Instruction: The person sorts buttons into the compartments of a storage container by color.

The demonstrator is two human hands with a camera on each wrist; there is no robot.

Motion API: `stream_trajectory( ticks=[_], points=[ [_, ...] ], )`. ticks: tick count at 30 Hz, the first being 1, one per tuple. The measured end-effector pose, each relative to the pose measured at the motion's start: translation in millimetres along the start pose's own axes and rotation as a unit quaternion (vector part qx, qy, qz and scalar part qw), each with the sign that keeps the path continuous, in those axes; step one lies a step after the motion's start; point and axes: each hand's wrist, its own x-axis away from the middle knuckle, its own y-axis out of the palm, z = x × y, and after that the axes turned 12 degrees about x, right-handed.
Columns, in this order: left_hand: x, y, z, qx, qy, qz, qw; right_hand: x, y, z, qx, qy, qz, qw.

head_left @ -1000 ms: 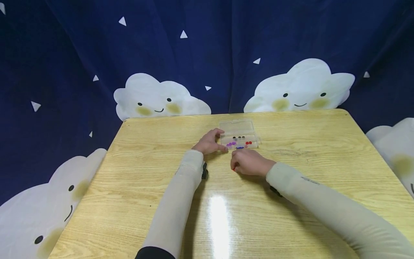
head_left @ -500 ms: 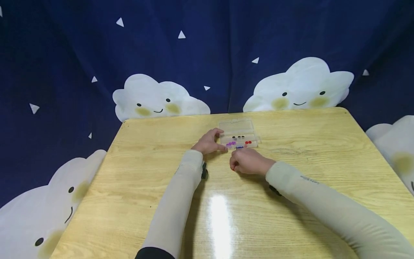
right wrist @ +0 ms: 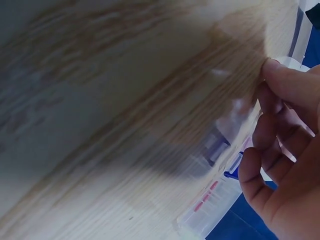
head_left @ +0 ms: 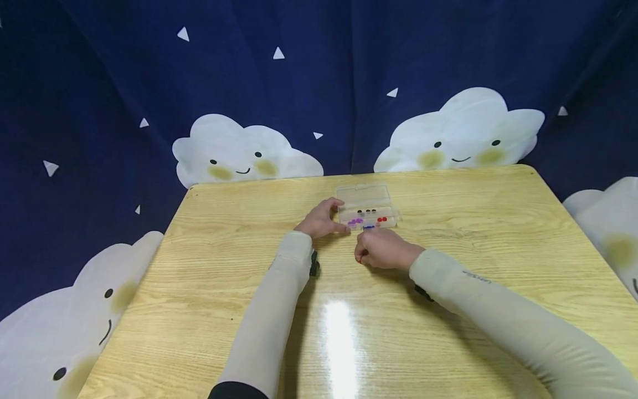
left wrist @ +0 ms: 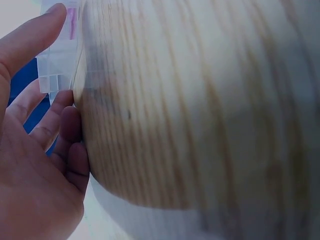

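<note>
A clear plastic box (head_left: 370, 218) lies with its lid (head_left: 363, 194) raised at the back. Inside are small black pieces (head_left: 368, 211), purple pieces (head_left: 355, 221), red pieces (head_left: 381, 219) and something blue (head_left: 368, 227) at the front. My left hand (head_left: 321, 219) holds the box's left end between thumb and fingers; the box's corner (left wrist: 57, 65) shows in the left wrist view. In front of the box, my right hand (head_left: 382, 249) pinches a small red piece (head_left: 359, 260) low over the table. That piece is hidden in the right wrist view, where thumb and forefinger tips meet.
The wooden table (head_left: 239, 288) has rounded far corners and reflects light near its middle front. A dark blue curtain (head_left: 344, 72) with printed clouds hangs directly behind its far edge.
Both hands keep their places, and the box stays where it is. Only a slight shift of the head view shows.
</note>
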Motion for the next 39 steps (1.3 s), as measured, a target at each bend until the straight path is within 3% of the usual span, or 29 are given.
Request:
stream_trajectory(
  ticks=[9,17,32,39],
  points=[
    [-0.7,0.2,0.6,-0.006,-0.004,0.002,1.0000,5.1,-3.2,-0.4,0.022,-0.038,0.021,0.999],
    [-0.7,-0.1,1.7,-0.003,-0.007,0.002,1.0000,5.6,3.3,1.8,0.018,-0.035,0.040,0.998],
    [-2.8,0.2,4.0,-0.014,-0.005,-0.006,0.9999,11.5,-9.5,24.4,-0.008,0.025,0.053,0.998],
    [-4.0,0.4,3.6,-0.011,-0.007,-0.008,0.9999,15.7,-25.6,42.7,-0.024,0.082,0.066,0.994]
  ],
)
